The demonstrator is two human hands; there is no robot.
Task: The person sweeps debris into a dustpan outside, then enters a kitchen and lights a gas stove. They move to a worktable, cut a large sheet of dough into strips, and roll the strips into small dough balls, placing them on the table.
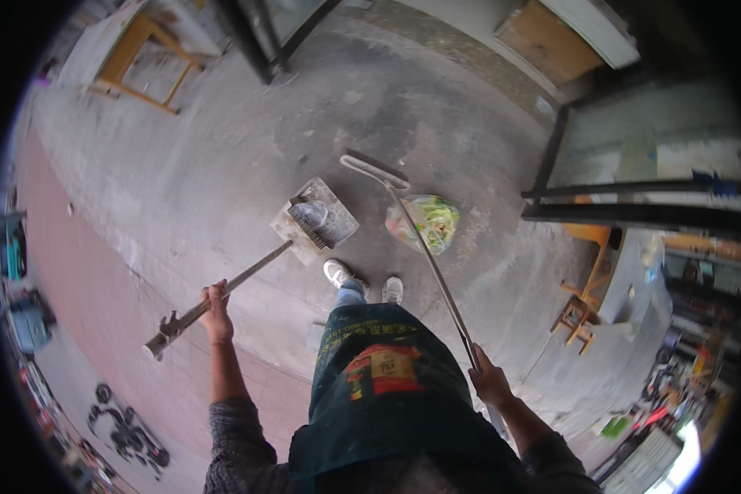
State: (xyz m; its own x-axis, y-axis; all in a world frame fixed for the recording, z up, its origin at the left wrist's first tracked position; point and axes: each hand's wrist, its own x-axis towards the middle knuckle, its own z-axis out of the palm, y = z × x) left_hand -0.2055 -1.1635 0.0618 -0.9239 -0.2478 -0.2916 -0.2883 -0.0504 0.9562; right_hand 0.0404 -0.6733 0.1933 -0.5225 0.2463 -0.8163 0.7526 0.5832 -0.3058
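Note:
My left hand [216, 311] is wrapped round the handle of a long-handled dustpan [337, 202]. The pan is grey and dusty and rests on the floor ahead of my feet, with a crumpled clear plastic piece [310, 215] in it. My right hand [489, 377] grips the long pole of a broom [424, 239]. The broom's narrow dark head is beyond and to the right of the pan, apart from it. Close by the broom pole, partly behind it, lies a clear plastic bag [436, 221] with green leafy scraps inside.
Grey concrete floor [222, 165] surrounds my white shoes [393, 290]. A dark-framed glass door [642, 206] and a small wooden stool [574, 323] stand at the right. Far left is a wooden-legged table [140, 62]; a parked motorbike [129, 432] stands at the lower left.

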